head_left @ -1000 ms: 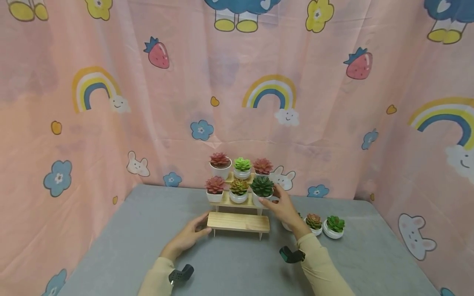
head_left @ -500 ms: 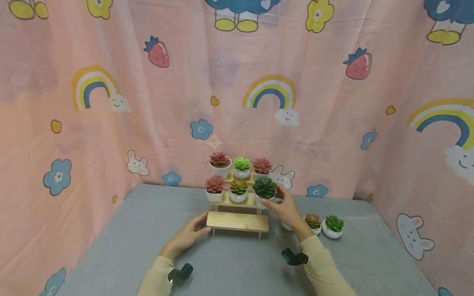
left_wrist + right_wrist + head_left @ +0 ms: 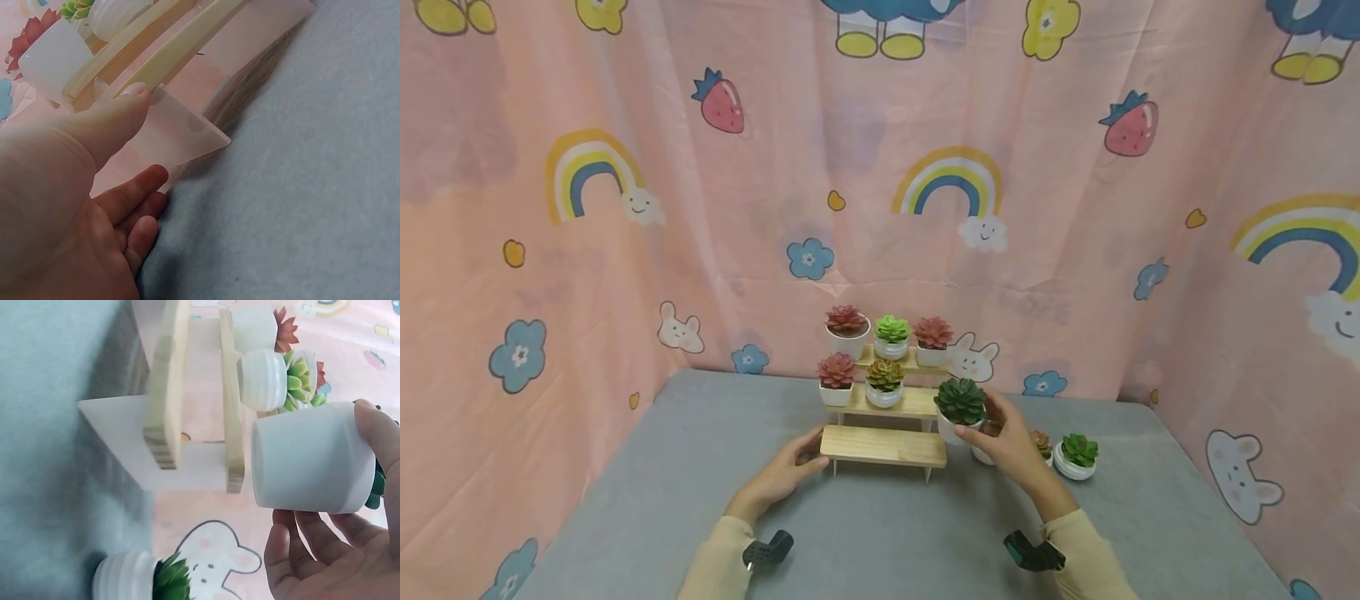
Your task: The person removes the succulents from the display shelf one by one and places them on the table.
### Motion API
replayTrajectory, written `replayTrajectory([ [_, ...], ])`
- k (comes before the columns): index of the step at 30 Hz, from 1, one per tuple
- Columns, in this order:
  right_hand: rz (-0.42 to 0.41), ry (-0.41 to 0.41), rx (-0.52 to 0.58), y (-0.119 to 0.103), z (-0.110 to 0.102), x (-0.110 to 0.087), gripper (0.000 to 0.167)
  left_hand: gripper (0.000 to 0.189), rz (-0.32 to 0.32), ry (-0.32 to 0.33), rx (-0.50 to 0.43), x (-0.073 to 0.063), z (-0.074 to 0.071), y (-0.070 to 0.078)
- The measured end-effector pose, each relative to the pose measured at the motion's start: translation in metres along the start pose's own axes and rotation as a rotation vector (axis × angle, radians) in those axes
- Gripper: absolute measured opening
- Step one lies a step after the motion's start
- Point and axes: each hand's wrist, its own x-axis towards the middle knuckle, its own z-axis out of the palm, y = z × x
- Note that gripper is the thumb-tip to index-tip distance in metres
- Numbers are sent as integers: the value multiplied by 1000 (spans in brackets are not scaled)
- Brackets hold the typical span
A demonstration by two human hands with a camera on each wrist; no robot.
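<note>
My right hand grips a potted succulent with dark green leaves, fingers and thumb around its white pot. It is held up beside the right end of a tiered wooden display stand. At the lowest board's left end, my left hand holds the stand, its thumb against the board's corner and its fingers by the pale side panel. A pink succulent and a yellow-green succulent sit on the middle board. The lowest board bears no pots.
The top tier carries a dark red succulent, a bright green one and a pink one. On the grey table, right of the stand, a green succulent stands near others partly hidden by my right hand. Behind hangs a pink patterned curtain.
My right hand has lifted the dark green succulent off the middle board's right end and moved it right and toward me. My left hand stays at the stand.
</note>
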Motion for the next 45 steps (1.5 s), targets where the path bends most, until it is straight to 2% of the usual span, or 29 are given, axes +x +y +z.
replayTrajectory([
  [6, 55, 11, -59, 8, -9, -21, 82, 69, 35, -19, 11, 0, 2, 1],
  [13, 47, 35, -83, 19, -20, -37, 80, 69, 37, -23, 17, 1, 3, 1],
  [20, 87, 25, -82, 32, -26, -43, 79, 69, 38, -21, 26, 1, 2, 2],
  [30, 166, -65, -79, 46, -27, -44, 83, 69, 7, -10, 12, 0, 1, 2],
  [38, 132, -112, -65, 54, -29, -47, 82, 69, 22, -20, 22, -1, 1, 1],
  [45, 135, -150, -64, 62, -35, -48, 81, 69, 26, -18, 23, -1, -1, 1],
])
